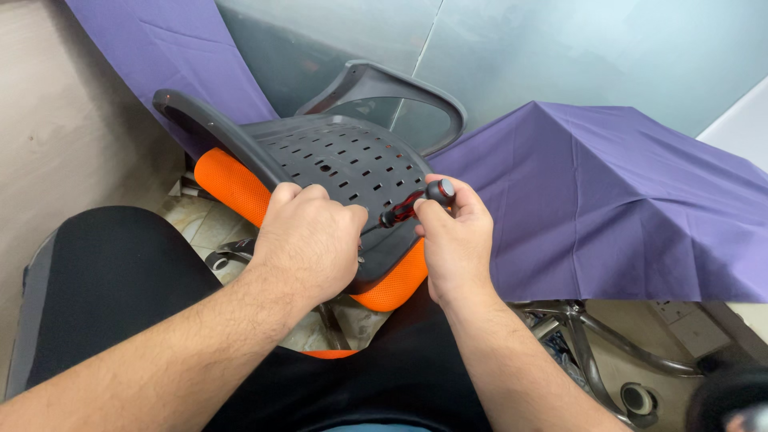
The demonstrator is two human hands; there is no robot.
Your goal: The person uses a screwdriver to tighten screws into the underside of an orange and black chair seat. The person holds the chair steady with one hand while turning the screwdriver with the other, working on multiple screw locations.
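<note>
An upturned office chair seat [336, 160] lies across my lap, its grey perforated plastic underside facing up and its orange mesh cushion [232, 184] below. My right hand [456, 240] is closed around a red and black screwdriver [416, 202], whose shaft points left toward the seat's near edge. My left hand [308, 240] is curled over that same edge, where the screwdriver tip meets the seat. The tip itself is hidden behind my left fingers. Grey armrest loops [384, 80] curve up from the far sides of the seat.
A purple cloth [608, 200] drapes over something on the right and hangs behind the seat. A chrome chair base with castors [608, 352] lies on the floor at lower right. My black-clad legs [112, 280] fill the lower left.
</note>
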